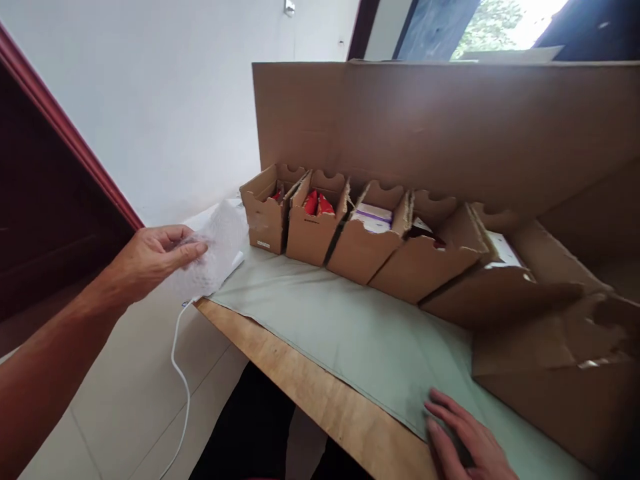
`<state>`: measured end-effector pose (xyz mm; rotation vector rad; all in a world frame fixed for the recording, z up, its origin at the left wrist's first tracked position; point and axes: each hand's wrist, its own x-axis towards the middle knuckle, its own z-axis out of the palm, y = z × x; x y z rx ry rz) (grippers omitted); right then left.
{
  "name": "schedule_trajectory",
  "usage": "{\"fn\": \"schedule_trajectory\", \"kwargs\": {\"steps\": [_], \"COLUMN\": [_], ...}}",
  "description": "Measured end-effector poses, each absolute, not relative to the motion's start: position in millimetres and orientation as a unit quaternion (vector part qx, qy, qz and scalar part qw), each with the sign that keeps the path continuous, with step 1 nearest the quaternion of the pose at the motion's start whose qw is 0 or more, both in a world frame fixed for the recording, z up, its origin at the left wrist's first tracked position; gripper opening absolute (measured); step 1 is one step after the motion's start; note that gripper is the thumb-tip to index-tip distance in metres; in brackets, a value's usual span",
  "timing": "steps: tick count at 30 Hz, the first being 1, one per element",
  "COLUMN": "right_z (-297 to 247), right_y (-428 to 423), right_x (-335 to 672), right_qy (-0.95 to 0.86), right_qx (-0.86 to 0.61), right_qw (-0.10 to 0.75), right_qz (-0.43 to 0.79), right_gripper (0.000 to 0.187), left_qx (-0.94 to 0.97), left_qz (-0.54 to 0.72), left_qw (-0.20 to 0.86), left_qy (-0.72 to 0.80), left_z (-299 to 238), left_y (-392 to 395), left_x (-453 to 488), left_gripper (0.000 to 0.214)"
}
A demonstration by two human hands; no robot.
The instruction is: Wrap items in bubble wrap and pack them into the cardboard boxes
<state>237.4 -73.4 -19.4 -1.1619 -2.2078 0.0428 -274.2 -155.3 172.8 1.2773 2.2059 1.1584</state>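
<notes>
My left hand [150, 260] pinches a sheet of clear bubble wrap [215, 253] at the table's left end, thumb and fingers closed on its edge. My right hand [465, 440] lies flat with fingers spread on the pale green cloth [340, 327] near the table's front edge. A row of several small open cardboard boxes [370, 240] stands along the back of the cloth. The second box holds red packets [317, 203]; the third holds a white and purple item [373, 217].
A tall cardboard sheet [440, 127] stands behind the boxes. A larger brown box [560, 373] sits at the right. The wooden table edge [310, 387] runs diagonally. A white cable [180, 373] hangs off the left end over the tiled floor. A dark door frame is at left.
</notes>
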Motion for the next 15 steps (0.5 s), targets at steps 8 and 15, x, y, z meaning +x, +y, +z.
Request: {"fn": "schedule_trajectory", "kwargs": {"steps": [8, 15], "right_z": [48.8, 30.6], "right_y": [-101.7, -101.5], "right_x": [144.5, 147.9], "right_qy": [-0.654, -0.446], "right_qx": [-0.399, -0.384], "right_qw": [0.357, 0.443], "right_qz": [0.534, 0.676], "right_gripper": [0.033, 0.041], "left_qx": [0.741, 0.874], "left_qz": [0.296, 0.147], "left_qw": [0.205, 0.175], "left_qy": [0.567, 0.428], "left_z": [139.7, 82.1], "left_y": [-120.4, -115.6], "left_x": [-140.2, -52.7], "left_gripper": [0.018, 0.008]}}
